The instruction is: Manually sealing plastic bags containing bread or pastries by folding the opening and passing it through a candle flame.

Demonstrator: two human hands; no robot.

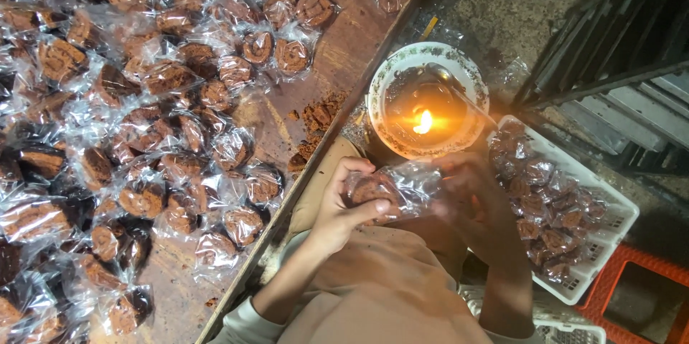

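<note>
My left hand [343,204] and my right hand [465,189] hold one clear plastic bag [398,187] with a brown cake piece inside, over my lap. The left fingers pinch the end with the cake. The right hand grips the bag's open end, just below a bowl [387,71] with a small burning flame [423,123] in it. The bag's edge lies close to the flame.
A wooden table [344,49] at the left is covered with several bagged brown cakes [143,136] and some loose crumbs [316,118]. A white plastic basket [610,222] at the right holds more bagged cakes. An orange stool [631,261] and dark metal bars [617,49] stand beyond.
</note>
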